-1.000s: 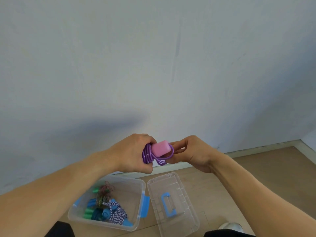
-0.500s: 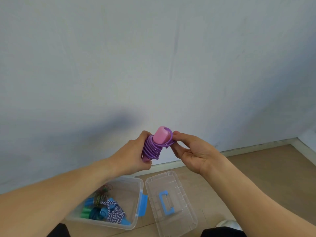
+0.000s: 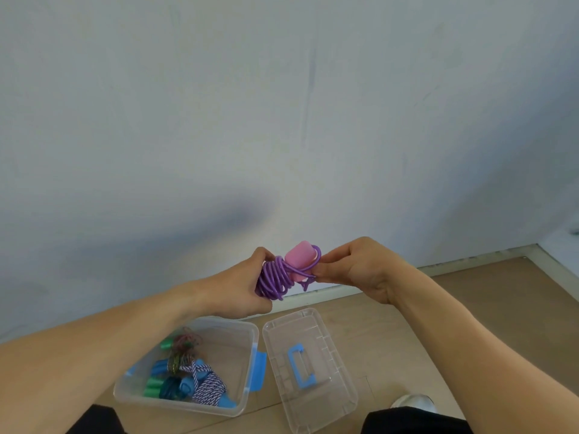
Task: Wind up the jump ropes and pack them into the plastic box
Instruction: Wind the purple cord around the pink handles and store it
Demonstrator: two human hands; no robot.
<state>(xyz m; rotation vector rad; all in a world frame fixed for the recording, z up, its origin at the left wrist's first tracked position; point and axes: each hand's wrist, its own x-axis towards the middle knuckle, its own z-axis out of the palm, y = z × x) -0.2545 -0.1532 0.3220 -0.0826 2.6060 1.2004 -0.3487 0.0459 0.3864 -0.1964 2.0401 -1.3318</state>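
A purple jump rope (image 3: 277, 278) with pink foam handles (image 3: 297, 256) is coiled into a tight bundle in mid-air in front of the wall. My left hand (image 3: 238, 289) grips the coil from the left. My right hand (image 3: 360, 270) pinches a loop of the cord at the handle's right side. Below them on the floor stands the clear plastic box (image 3: 241, 333) with blue latches; inside lie several wound ropes (image 3: 188, 375) with green and blue handles.
The box's clear lid (image 3: 316, 333) with a blue handle lies upside up on the wooden floor just right of the box. A pale wall and skirting board stand close behind. A shoe tip (image 3: 413, 400) shows at the lower right.
Both hands have kept hold of the purple bundle. The pink handle end has tipped up and then turned a little, and my right fingers have shifted along the loop at its right side.
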